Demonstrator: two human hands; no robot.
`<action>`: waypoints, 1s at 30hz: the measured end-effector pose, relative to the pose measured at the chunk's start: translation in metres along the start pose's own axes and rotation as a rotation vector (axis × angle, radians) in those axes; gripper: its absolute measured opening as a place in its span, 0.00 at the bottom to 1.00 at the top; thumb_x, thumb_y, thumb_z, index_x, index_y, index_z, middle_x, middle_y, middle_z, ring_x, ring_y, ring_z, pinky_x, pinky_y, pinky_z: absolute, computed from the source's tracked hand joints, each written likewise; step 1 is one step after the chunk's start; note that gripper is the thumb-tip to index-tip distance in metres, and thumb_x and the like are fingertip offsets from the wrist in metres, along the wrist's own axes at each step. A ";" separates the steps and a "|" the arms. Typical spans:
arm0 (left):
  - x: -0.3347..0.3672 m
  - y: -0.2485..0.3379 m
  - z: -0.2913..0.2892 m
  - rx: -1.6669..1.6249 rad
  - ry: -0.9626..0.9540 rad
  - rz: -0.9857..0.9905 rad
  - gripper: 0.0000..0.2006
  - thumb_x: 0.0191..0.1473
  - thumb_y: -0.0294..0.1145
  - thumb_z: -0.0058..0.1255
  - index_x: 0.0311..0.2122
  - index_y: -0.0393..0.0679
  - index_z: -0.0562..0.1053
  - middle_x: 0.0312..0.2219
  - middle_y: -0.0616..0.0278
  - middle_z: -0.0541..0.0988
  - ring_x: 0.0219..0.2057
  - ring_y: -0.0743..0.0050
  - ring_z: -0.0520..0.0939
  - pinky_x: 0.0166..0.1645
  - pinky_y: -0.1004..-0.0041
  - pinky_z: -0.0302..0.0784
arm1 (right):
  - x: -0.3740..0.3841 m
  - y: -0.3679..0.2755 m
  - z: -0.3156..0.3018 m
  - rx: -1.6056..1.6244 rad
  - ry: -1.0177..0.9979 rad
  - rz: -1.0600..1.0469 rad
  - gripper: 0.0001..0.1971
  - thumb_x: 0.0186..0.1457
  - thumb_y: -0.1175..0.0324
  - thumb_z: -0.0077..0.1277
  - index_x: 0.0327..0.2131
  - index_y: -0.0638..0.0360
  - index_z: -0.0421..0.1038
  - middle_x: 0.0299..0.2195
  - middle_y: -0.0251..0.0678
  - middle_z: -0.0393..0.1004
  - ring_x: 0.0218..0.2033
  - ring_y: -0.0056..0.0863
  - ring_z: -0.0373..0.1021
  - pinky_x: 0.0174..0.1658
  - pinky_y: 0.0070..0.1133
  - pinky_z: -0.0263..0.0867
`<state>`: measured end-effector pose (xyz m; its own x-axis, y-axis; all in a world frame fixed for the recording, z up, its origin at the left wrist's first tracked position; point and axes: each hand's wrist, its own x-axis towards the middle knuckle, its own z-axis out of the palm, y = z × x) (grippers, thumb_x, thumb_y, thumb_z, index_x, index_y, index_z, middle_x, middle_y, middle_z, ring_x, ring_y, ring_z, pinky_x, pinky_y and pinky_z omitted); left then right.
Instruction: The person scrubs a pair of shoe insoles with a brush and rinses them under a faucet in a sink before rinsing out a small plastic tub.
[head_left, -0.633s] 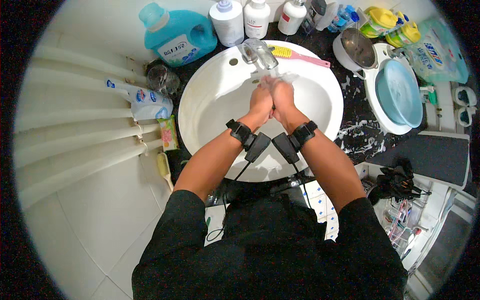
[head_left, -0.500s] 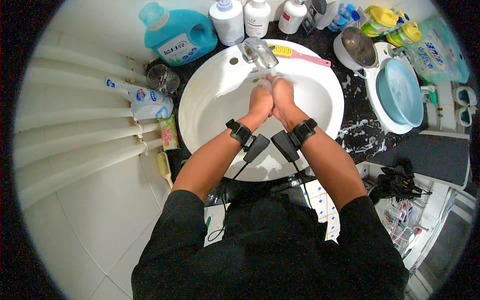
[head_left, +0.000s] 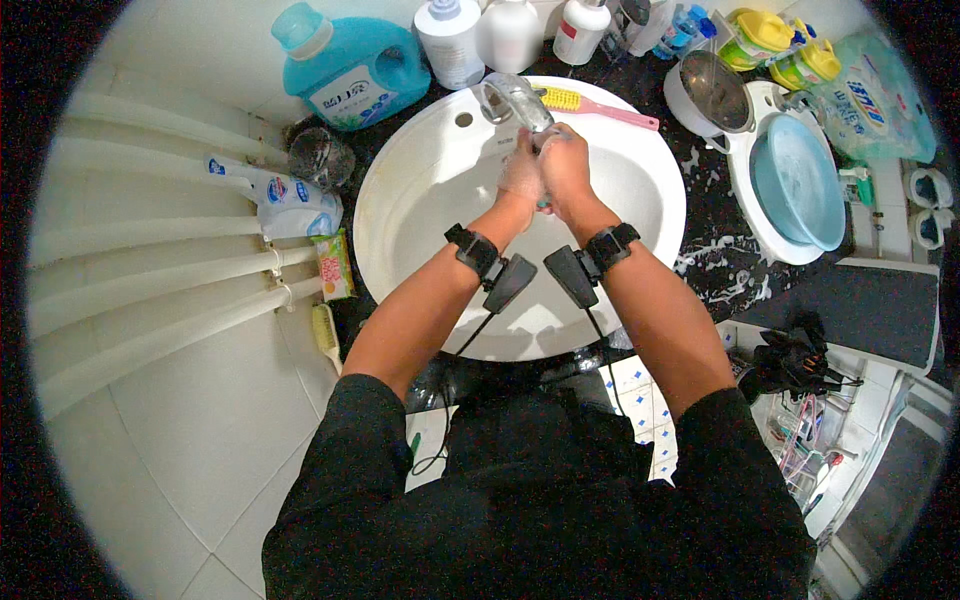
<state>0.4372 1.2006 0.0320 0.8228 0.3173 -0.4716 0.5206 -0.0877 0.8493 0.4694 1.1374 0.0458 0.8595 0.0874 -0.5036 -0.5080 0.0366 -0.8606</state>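
Left hand [head_left: 522,172] and right hand [head_left: 565,166] pressed together palm to palm, fingers closed and lathered, holding nothing visible. Both sit under the chrome faucet [head_left: 512,100], at 12 o'clock in the white sink [head_left: 420,190]. Pink brush [head_left: 597,107] at 1 o'clock.

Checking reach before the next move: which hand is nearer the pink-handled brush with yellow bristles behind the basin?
Right. The right hand sits just below the brush, under the tap. The left hand is pressed against it on the side away from the brush.
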 end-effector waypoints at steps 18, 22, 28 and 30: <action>0.019 -0.017 0.000 -0.676 -0.276 -0.555 0.16 0.53 0.52 0.38 0.29 0.51 0.66 0.20 0.68 0.68 0.18 0.78 0.67 0.18 0.78 0.61 | -0.005 0.006 -0.015 -0.169 -0.294 -0.112 0.18 0.48 0.69 0.53 0.43 0.59 0.62 0.26 0.34 0.70 0.25 0.19 0.65 0.29 0.18 0.63; 0.017 -0.028 0.004 -0.572 -0.204 -0.218 0.20 0.55 0.55 0.36 0.35 0.47 0.67 0.25 0.66 0.71 0.22 0.76 0.72 0.22 0.74 0.67 | 0.000 0.018 -0.003 0.012 -0.214 -0.162 0.13 0.50 0.71 0.50 0.40 0.60 0.65 0.26 0.35 0.71 0.25 0.21 0.65 0.29 0.20 0.64; 0.002 -0.021 0.008 -0.706 -0.094 -0.086 0.25 0.56 0.56 0.32 0.37 0.41 0.69 0.28 0.56 0.74 0.30 0.72 0.76 0.25 0.70 0.72 | -0.001 0.019 0.005 -0.005 -0.082 -0.078 0.13 0.54 0.66 0.49 0.40 0.64 0.68 0.27 0.33 0.71 0.26 0.22 0.66 0.28 0.21 0.63; 0.003 -0.024 0.006 -0.582 -0.036 -0.065 0.26 0.56 0.55 0.32 0.35 0.39 0.69 0.26 0.55 0.74 0.27 0.71 0.76 0.23 0.70 0.71 | -0.013 0.007 0.008 -0.113 -0.035 -0.035 0.14 0.54 0.66 0.49 0.41 0.65 0.67 0.28 0.34 0.71 0.27 0.24 0.66 0.29 0.22 0.63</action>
<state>0.4287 1.1982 0.0086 0.8060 0.2713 -0.5261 0.3677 0.4670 0.8042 0.4546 1.1446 0.0468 0.8731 0.1224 -0.4718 -0.4663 -0.0722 -0.8817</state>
